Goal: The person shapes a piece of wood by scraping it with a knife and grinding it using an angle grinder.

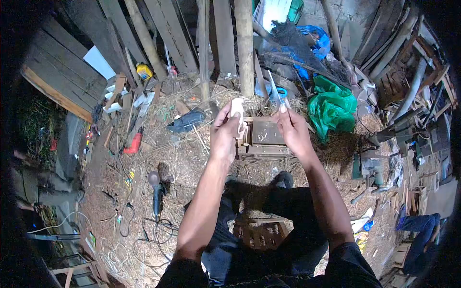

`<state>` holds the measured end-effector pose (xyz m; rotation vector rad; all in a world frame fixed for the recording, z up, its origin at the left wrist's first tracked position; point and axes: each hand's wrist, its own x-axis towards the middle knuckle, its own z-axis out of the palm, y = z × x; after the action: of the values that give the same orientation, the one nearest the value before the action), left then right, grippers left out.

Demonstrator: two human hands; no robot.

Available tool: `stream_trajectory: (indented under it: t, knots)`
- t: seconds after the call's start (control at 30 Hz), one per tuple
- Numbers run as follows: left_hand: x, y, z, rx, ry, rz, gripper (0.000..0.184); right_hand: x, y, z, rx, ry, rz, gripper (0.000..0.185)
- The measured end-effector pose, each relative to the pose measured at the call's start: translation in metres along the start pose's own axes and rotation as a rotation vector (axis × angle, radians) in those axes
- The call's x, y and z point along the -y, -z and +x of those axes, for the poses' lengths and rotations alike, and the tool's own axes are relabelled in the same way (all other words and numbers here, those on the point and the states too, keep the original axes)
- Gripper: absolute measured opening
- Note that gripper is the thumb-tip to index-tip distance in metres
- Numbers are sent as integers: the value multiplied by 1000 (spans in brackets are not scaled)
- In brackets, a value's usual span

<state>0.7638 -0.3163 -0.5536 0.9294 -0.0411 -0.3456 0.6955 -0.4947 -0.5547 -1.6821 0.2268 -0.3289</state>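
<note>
My left hand (224, 133) is closed round a pale, light-coloured piece (237, 108) that stands up out of the fingers. In my right hand (294, 128) is a knife-like tool (274, 87) with a long thin blade pointing up and forward, its light handle pinched between thumb and fingers. The blade and the pale piece are apart. Between and just beyond my hands stands a small wooden stand (269, 133) with a dark flat top; part of its left side is hidden behind my left hand.
A red power tool (135, 142) and a grinder-like tool (156, 192) with cables lie on the left. Green plastic (332, 106) lies at right, near wooden posts (245, 53). A bench machine (370, 165) stands further right. Parts of other people (420, 228) show at both sides.
</note>
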Motion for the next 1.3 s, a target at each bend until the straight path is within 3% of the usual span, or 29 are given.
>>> stream_trajectory:
  t: [0.1,0.13,0.33,0.43,0.53,0.87,1.03,1.13,1.23,1.3]
  knots:
    - [0,10,1,-35,10,-41,32,-12,-3,2,-4,98,-240,31]
    - [-1,10,0,-52,-8,-20,27,-9,-4,0,-33,45,-258,38]
    - [-6,3,-11,-69,-5,-29,15,2,-11,-10,18,27,-246,34]
    - [-6,6,-13,-70,2,-48,16,1,-21,-14,46,46,-92,30]
    - [-7,8,-14,-63,-4,-72,16,20,-21,-24,149,-172,35,30]
    - [-8,14,-14,15,100,-103,12,25,-28,-23,188,-386,425,26]
    - [1,1,-10,-106,43,-114,15,23,-26,-20,188,-455,540,26]
    - [10,4,7,-165,42,-18,18,4,-19,-6,82,-389,227,29]
    - [35,26,38,-209,54,162,23,-78,5,27,-54,-61,-498,31]
    - [47,39,44,-186,73,241,21,-103,16,32,-82,-44,-615,30]
